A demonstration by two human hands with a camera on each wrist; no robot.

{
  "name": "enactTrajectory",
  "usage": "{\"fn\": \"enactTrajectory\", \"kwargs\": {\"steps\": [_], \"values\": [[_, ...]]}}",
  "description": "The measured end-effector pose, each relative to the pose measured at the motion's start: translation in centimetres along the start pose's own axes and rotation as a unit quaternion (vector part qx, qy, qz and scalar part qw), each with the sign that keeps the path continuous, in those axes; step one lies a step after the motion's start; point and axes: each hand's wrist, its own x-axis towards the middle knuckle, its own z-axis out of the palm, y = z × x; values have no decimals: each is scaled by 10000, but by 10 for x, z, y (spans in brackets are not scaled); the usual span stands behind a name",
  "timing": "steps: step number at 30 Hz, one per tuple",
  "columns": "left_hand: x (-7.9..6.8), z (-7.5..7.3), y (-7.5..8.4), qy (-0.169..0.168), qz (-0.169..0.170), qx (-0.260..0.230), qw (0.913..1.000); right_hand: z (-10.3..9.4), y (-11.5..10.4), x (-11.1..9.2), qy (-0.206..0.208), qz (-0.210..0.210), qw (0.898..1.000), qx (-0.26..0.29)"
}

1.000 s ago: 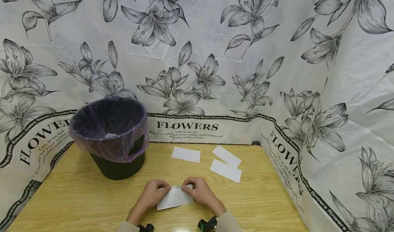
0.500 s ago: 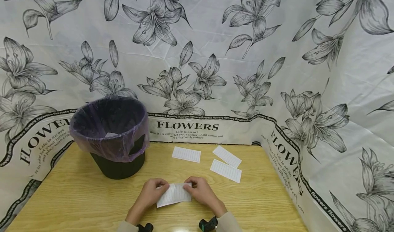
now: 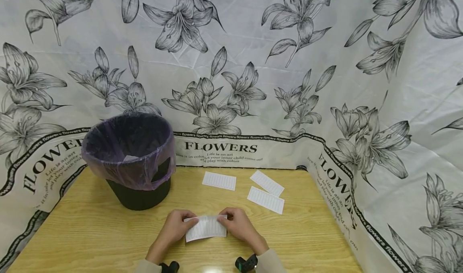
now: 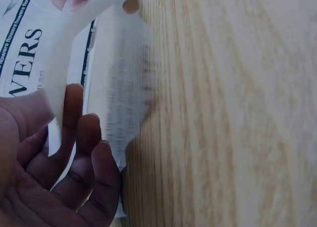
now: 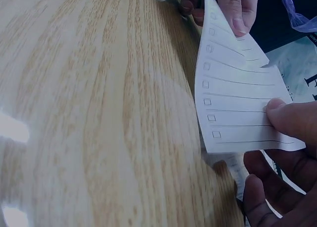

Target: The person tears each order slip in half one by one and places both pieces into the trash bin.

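Observation:
A white sheet of lined checklist paper [image 3: 206, 229] is held just above the table, bowed between both hands. My left hand [image 3: 176, 226] pinches its left end, thumb on the near face and fingers behind. At the other end, my right hand [image 3: 239, 227] pinches the sheet the same way. In the right wrist view, the paper [image 5: 233, 95] shows a row of small checkboxes and a short tear in its upper edge between the two hands. From the left wrist, the sheet [image 4: 62, 63] appears nearly edge-on, with the left fingers [image 4: 104, 167] loosely bent behind it.
A black bin [image 3: 142, 198] lined with a purple bag [image 3: 126, 176] stands at the left, with a bit of white paper [image 3: 130, 158] inside. Further back on the wooden table [image 3: 304, 232] lie three lined sheets, one alone [image 3: 218, 181] and two overlapping at the right. Floral cloth surrounds the table.
The held sheet has lifted slightly and bows more evenly. Both hands have moved only a little, the right one slightly rightward. The bin and loose sheets stay put.

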Motion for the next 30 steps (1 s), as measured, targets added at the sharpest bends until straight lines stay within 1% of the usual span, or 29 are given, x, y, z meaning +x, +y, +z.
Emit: {"fn": "enactTrajectory", "kwargs": {"steps": [5,12,17,23,30], "values": [[0,0,-3,124,-34,-73,9999,-2,4,0,85,7,10000,-35],[-1,-2,-3,202,-227,-225,9993,-3,7,-1,88,19,9999,100],[-2,-3,-3,239,-241,-224,9992,-3,8,-2,72,105,9997,187],[-2,-5,-4,265,-237,-175,9992,-5,8,-3,171,190,9995,159],[-3,-8,-5,257,-219,-156,9993,-7,7,-3,219,151,9995,168]]}}
